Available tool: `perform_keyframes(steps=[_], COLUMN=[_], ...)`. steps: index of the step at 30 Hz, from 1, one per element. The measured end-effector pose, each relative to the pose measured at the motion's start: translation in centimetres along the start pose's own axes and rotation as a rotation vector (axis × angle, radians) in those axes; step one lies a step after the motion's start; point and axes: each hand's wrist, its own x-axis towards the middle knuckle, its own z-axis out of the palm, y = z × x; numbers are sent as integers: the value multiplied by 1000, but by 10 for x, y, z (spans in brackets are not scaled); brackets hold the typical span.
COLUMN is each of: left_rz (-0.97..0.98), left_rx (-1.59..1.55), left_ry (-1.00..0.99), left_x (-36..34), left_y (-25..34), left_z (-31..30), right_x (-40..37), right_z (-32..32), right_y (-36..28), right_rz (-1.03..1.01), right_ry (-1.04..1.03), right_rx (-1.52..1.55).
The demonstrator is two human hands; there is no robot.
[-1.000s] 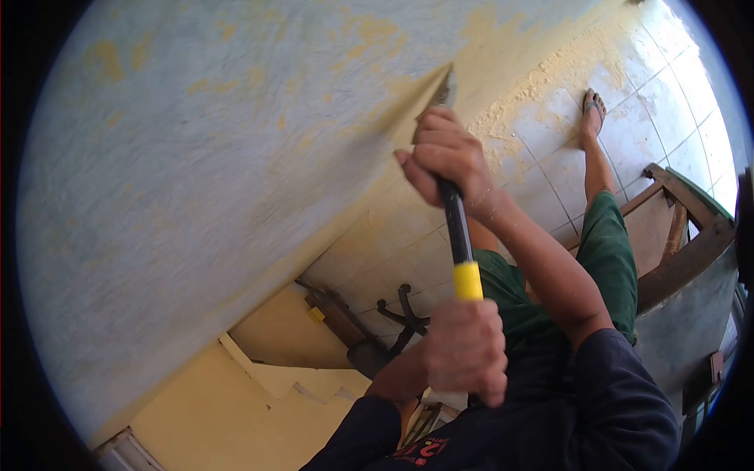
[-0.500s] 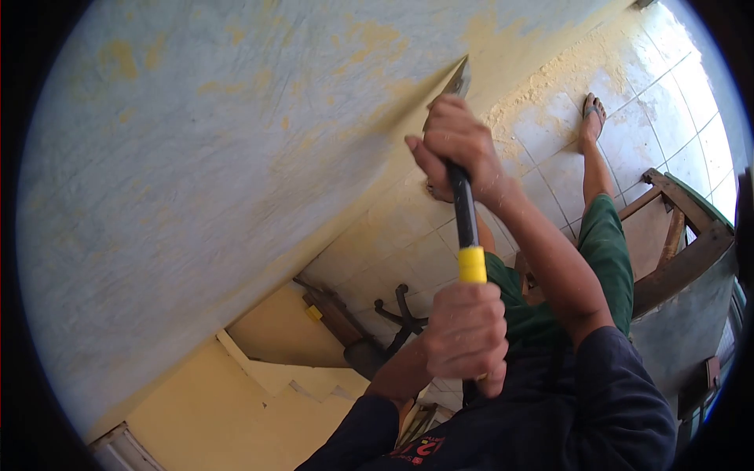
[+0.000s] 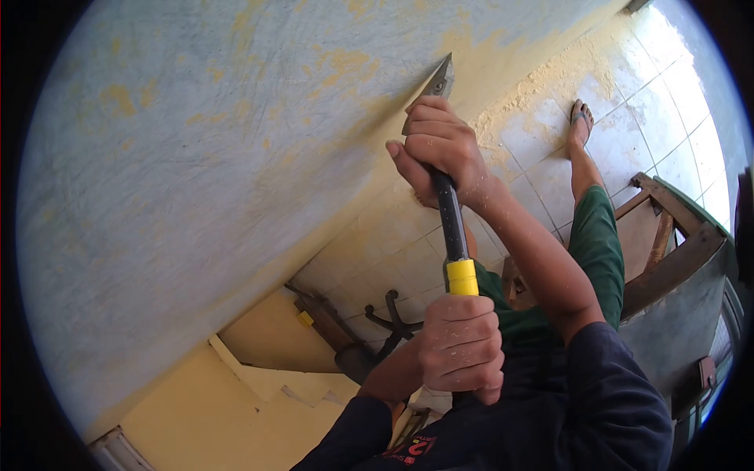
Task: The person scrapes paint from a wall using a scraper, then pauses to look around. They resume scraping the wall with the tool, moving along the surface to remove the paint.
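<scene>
A long-handled scraper [image 3: 452, 220] with a black shaft, a yellow band and a metal blade slants across the middle of the view. My right hand [image 3: 444, 149] is closed around its upper part, just below the blade, with the thumb along the left side. Lower down, my left hand [image 3: 462, 345] wraps the handle end below the yellow band. The blade tip lies right at the wall [image 3: 196, 196], whose grey-white surface has scratches and yellow patches. Pale dust specks dot both hands and the right forearm.
Yellowish flakes [image 3: 542, 82] lie along the wall's foot on the tiled floor [image 3: 636, 141]. My sandalled foot [image 3: 581, 122] stands near them. Wooden furniture [image 3: 675, 267] is at the right. A dark object with curved black legs [image 3: 393, 314] sits behind my left arm, by a yellow ledge [image 3: 236, 392].
The view has shifted slightly. Both hands and the scraper appear a little further left, and the blade tip sits higher against the wall's yellow patches. Both grips are unchanged.
</scene>
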Motion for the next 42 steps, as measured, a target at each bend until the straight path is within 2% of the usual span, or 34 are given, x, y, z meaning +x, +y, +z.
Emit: perform_keyframes(steps=[1,4,5,7,8,11,12,13,15,20,22,23,27,29,30,33,35,37,38,39,42], left_rz=[7,111,123,97,20,44,136,126,85,86,229,230,201,141,39,116,119,44,-70,-69,64], left_rx=[7,45,48,60,62,50,57,56,85,21,57,57,74,56,-4,41,63,-39,-67,-67,-26], left_ry=[9,253,243,285,347,304,236,230,34,84,330,330,322,221,20,126,114,9,51,50,1], left_x=[1,6,7,8,10,13,19,18,17,16,25,25,16,15,10,12,10,10,11,11,16], left_y=[0,17,16,10,6,9,14,19,28,14,22,20,3,-1,14,35,31,13,12,14,20], left_z=[3,12,12,12,17,18,18,14,7,11,19,19,19,18,-2,1,-4,-12,-9,-9,-6], right_x=[2,6,8,10,5,3,9,13,22,18,20,21,16,13,12,24,32,22,16,19,19], right_z=[-2,-1,0,2,-2,-10,-10,-9,-5,-10,-10,-9,-9,-11,-9,-4,-2,-5,-9,-14,-10], right_y=[-2,-23,-22,-17,-8,-12,-22,-25,-26,-21,-34,-32,-6,-5,-12,-29,-35,-10,0,0,-21], right_rz=[-11,-16,-27,-11,57,35,13,24,-50,-43,-49,-50,-21,-26,-23,-61,-65,-34,-15,3,-31], right_ry=[-8,-24,-13,-17,-24,-18,3,7,14,22,16,15,31,10,10,51,64,74,43,12,79], right_rx=[3,74,75,25,19,42,68,70,126,48,78,77,57,21,15,82,82,3,-40,-88,28])
